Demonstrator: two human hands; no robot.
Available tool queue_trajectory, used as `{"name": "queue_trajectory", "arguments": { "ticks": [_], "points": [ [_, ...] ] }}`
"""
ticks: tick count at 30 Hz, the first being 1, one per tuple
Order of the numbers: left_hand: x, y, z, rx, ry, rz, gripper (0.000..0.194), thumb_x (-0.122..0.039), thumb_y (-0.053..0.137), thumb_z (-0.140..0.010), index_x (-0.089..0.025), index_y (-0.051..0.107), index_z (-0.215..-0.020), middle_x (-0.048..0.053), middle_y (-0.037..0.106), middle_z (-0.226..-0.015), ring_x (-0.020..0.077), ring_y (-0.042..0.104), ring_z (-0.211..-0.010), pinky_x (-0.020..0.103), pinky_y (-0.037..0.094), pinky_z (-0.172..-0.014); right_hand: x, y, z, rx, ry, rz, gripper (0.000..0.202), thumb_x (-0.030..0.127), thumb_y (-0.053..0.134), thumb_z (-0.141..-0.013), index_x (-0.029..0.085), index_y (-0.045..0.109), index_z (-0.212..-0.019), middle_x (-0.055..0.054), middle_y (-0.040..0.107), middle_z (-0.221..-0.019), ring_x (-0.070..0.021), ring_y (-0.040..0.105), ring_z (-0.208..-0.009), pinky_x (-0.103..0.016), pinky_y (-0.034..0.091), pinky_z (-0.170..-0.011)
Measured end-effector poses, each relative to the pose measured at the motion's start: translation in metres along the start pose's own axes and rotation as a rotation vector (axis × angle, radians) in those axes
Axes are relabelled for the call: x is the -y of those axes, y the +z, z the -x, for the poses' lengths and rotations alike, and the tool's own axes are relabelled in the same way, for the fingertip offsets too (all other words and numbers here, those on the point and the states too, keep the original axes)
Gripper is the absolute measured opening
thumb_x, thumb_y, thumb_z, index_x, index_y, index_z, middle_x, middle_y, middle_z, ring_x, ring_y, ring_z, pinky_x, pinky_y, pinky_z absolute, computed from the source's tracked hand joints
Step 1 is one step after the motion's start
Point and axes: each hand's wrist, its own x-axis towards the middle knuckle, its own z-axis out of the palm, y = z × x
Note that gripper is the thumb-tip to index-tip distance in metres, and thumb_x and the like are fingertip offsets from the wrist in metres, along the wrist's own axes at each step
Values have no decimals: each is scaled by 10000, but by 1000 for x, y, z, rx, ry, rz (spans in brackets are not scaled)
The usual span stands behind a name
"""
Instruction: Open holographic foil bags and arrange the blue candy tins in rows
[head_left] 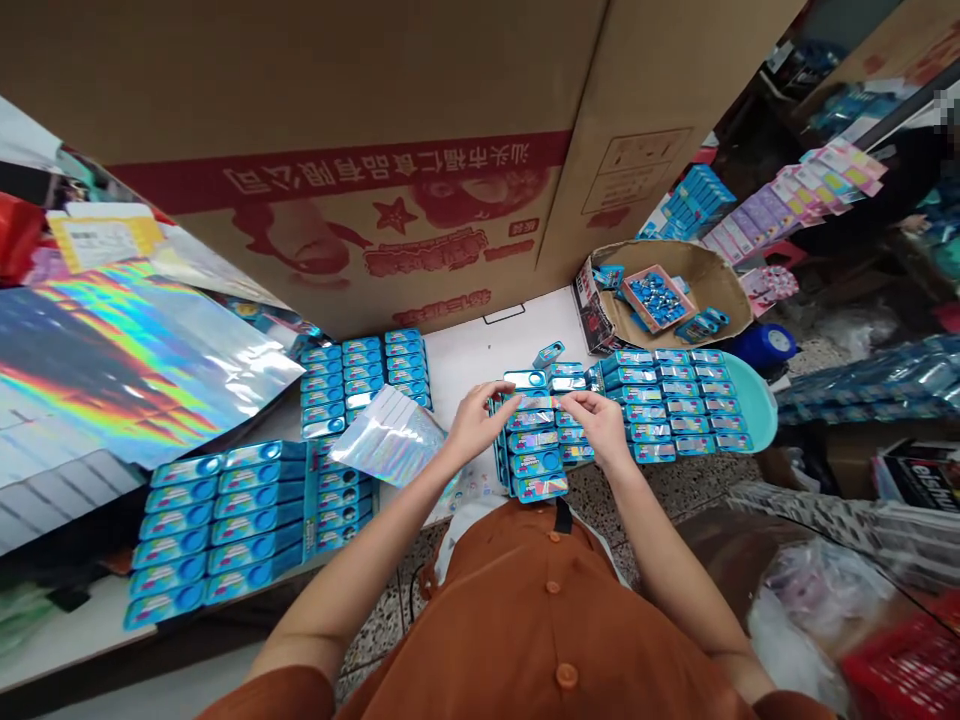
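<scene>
Both hands are over a stack of blue packages (534, 464) just in front of my body. My left hand (482, 418) has its fingers bent at the left end of a small shiny strip (537, 403). At the strip's right end, the thumb and fingertips of my right hand (598, 420) are pinched together. The strip lies across one package near the upper part of the stack. Left of my left hand, a shiny sheet with lines (390, 435) leans on more blue packages. Rows of blue packages on a teal tray (757, 405) stand to the right.
A large cardboard box (337, 90) rises behind the table (480, 350). An open carton (712, 290) holding a pink tray of small blue pieces (656, 300) is at the back right. More blue packages (176, 520) and a large rainbow-coloured sheet (150, 360) are at the left.
</scene>
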Motion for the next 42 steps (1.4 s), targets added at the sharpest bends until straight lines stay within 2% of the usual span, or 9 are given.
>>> {"name": "queue_trajectory", "arguments": {
  "ticks": [4, 8, 12, 15, 19, 24, 32, 36, 42],
  "points": [
    [-9, 9, -12, 124, -91, 189, 339, -391, 639, -771, -149, 650, -1009, 58, 692, -888, 153, 597, -759, 261, 445, -672, -3, 0, -1, -7, 9, -31, 222, 371, 728, -694, 157, 698, -747, -20, 700, -740, -144, 623, -712, -266, 473, -718],
    [-4, 14, -21, 132, -131, 255, 280, -343, 658, -731, -138, 655, -921, 51, 674, -804, 157, 609, -738, 261, 447, -657, -6, 0, -5, -37, 21, -52, 216, 369, 735, -676, 163, 702, -731, -19, 702, -736, -151, 623, -713, -275, 475, -729],
    [2, 15, -25, 2, -35, 126, 268, -330, 619, -773, -169, 633, -986, 73, 658, -1028, 163, 600, -843, 258, 435, -659, -4, 0, -6, -33, 38, -77, 219, 374, 744, -659, 166, 705, -717, -17, 699, -713, -153, 617, -692, -278, 472, -713],
    [3, 16, -26, 41, -49, 198, 306, -363, 580, -815, -173, 602, -1053, 87, 633, -1123, 175, 594, -931, 283, 461, -741, -1, 0, -6, -13, 28, -92, 214, 375, 745, -662, 173, 705, -719, -12, 697, -714, -147, 611, -686, -272, 465, -705],
    [2, 18, -26, 185, -151, 397, 355, -387, 661, -742, -148, 614, -1001, 75, 665, -960, 176, 619, -883, 307, 481, -802, -1, -2, -7, -16, 15, -103, 212, 371, 747, -659, 172, 701, -715, -8, 693, -709, -144, 606, -686, -270, 460, -704],
    [1, 17, -28, 125, -234, 440, 320, -346, 718, -650, -138, 623, -873, 22, 642, -740, 138, 606, -707, 271, 476, -700, -9, -3, -12, -32, 25, -85, 222, 370, 739, -648, 163, 702, -720, -14, 686, -703, -149, 596, -694, -273, 448, -700],
    [4, 29, -28, 40, -219, 169, 303, -288, 641, -689, -179, 532, -950, -20, 647, -670, 129, 579, -593, 227, 407, -552, -36, -2, -31, -78, 160, -119, 188, 340, 715, -594, 159, 682, -632, 23, 602, -555, -87, 442, -507, -242, 353, -539],
    [2, 32, -32, 38, -208, -88, 309, -259, 621, -724, -200, 515, -1009, -12, 684, -735, 154, 624, -662, 252, 433, -608, -45, -4, -39, -82, 217, -138, 161, 318, 693, -581, 161, 659, -569, 38, 548, -495, -73, 371, -463, -236, 284, -479],
    [-9, 30, -37, 74, -223, -377, 333, -235, 604, -754, -206, 491, -1066, 7, 711, -815, 204, 655, -804, 292, 438, -685, -56, -1, -47, -53, 278, -177, 170, 311, 725, -543, 156, 664, -579, 17, 597, -537, -67, 371, -458, -225, 255, -452]
  ]
}}
